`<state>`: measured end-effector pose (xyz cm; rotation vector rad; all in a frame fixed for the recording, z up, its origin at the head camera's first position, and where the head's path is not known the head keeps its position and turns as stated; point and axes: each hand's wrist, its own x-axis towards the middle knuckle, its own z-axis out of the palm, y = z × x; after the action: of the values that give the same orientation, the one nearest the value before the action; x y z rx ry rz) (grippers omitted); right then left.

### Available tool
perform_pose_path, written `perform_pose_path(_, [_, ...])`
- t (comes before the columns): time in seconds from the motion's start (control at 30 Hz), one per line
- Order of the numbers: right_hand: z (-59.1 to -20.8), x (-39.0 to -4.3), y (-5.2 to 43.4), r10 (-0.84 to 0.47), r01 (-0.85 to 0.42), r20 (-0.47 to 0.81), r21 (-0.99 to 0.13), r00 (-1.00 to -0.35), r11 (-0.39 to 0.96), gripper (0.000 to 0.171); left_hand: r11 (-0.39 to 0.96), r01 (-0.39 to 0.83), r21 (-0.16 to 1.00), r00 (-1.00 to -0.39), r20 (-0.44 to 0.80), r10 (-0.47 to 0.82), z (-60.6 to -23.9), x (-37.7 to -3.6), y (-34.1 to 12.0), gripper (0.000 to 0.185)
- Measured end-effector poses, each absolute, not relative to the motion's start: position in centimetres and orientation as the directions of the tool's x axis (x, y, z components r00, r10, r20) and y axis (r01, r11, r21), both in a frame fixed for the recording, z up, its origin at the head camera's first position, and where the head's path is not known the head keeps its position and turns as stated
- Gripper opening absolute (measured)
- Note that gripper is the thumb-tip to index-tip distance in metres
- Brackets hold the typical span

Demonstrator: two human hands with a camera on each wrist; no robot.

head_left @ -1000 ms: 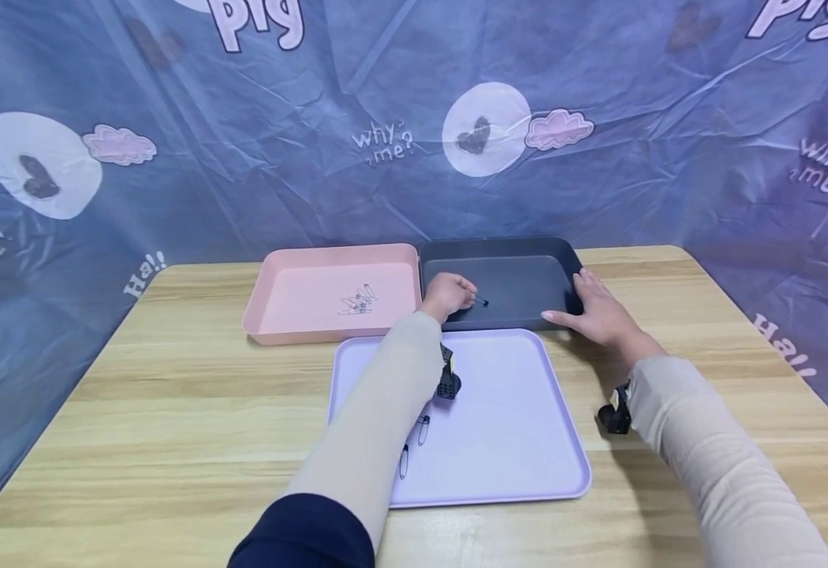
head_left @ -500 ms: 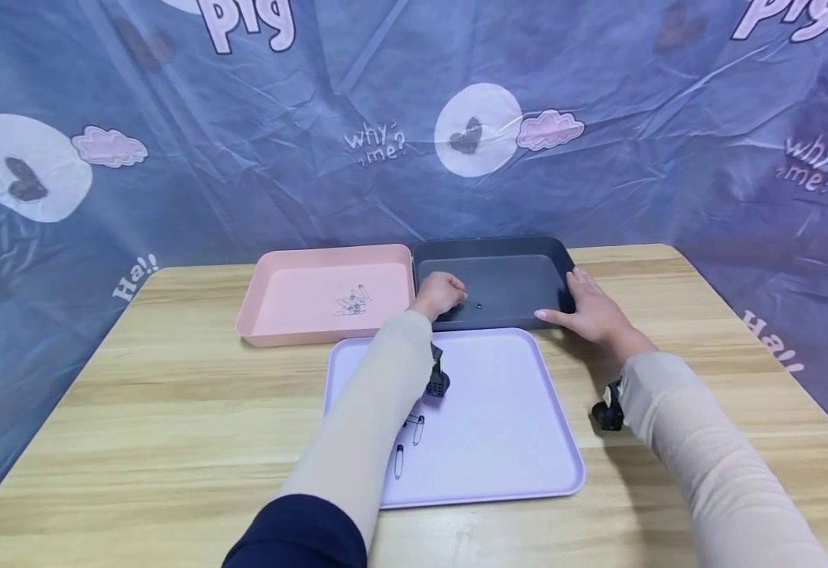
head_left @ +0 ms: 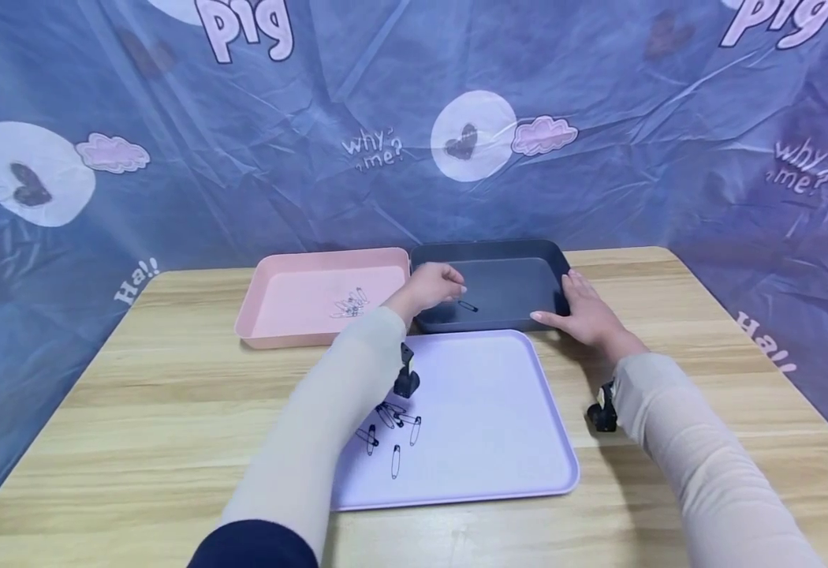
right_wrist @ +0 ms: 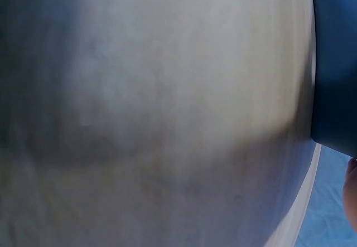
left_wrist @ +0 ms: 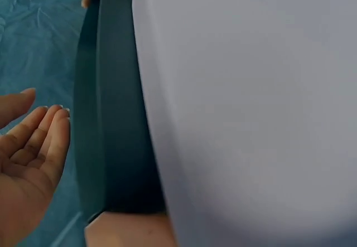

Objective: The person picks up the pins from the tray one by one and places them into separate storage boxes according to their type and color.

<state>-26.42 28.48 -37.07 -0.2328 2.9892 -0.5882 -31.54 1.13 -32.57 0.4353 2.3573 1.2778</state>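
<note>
My left hand (head_left: 437, 282) hovers over the left rim of the dark tray (head_left: 520, 251), fingers relaxed and empty. In the left wrist view this hand (left_wrist: 34, 146) shows an open palm beside the dark tray (left_wrist: 103, 119). A black safety pin (head_left: 467, 306) lies on the dark tray's floor just right of the hand. My right hand (head_left: 579, 309) rests with straight fingers against that tray's right rim. Several black safety pins (head_left: 389, 426) lie on the lilac tray (head_left: 499, 426), partly behind my left forearm.
A pink tray (head_left: 272, 315) left of the dark one holds a small heap of silver safety pins (head_left: 352, 303). All trays sit on a wooden table (head_left: 137, 394) with its front edge near me. A blue printed cloth (head_left: 386, 118) hangs behind.
The left hand has let go of the black safety pin, which now lies in the dark tray, and has drawn back to the left. The right hand stays on the rim.
</note>
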Motion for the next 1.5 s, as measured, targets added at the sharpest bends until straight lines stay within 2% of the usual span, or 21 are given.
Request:
perform_pose_path(0.27, [-37.5,-26.3,28.4,-0.166,-0.132,-0.057,-0.384,-0.985,0.914,0.099,0.469,0.083,0.879,-0.825,-0.203,0.528,-31.5,-30.1,-0.5,0.029])
perform_pose_path(0.7, [-37.4,-26.3,28.5,-0.155,-0.124,-0.047,-0.400,-0.987,0.908,0.099,0.472,0.125,0.873,-0.800,-0.192,0.568,-30.8,-27.4,-3.8,0.023])
perform_pose_path(0.97, [-37.5,-26.6,28.4,-0.156,-0.127,-0.041,-0.404,-0.987,0.906,0.100,0.454,0.192,0.870,-0.775,-0.149,0.614,-31.4,-25.6,-6.6,0.026])
perform_pose_path(1.2, [-37.3,-26.4,28.2,-0.161,-0.128,-0.048,-0.409,-0.986,0.904,0.100,0.441,0.180,0.879,-0.757,-0.162,0.633,-32.3,-24.4,-8.4,0.026])
perform_pose_path(1.5, [-37.3,-26.4,28.5,-0.152,-0.113,-0.064,-0.411,-0.986,0.905,0.101,0.491,0.185,0.851,-0.756,-0.196,0.624,-33.4,-23.1,-10.8,0.025])
